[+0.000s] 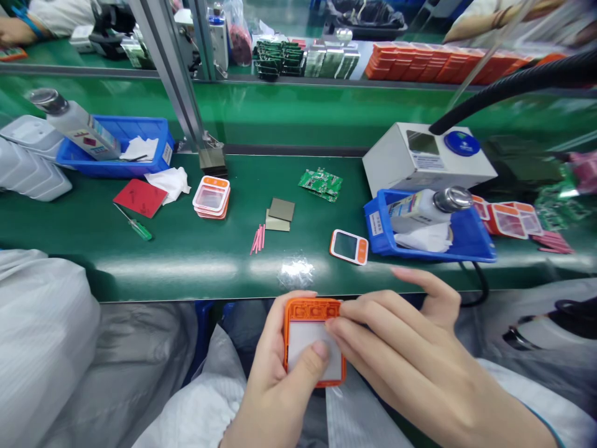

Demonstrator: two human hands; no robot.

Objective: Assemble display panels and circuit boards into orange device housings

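Frame (311, 306), orange, held before the green bench's (224, 261) near edge. Left hand (275, 398) grips it, thumb on the white panel (301, 339); right hand (420, 354) spreads, fingertips against the rim. Light, even pressure would serve best. Blue trays (380, 242) rest on the bench; beyond, a co-worker's sleeve (69, 11).

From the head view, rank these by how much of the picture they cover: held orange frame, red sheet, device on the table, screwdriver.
Largest to smallest:
1. Orange frame, though nearness to the camera enlarges it
2. Red sheet and device, too alike to rank
3. Screwdriver, long but thin
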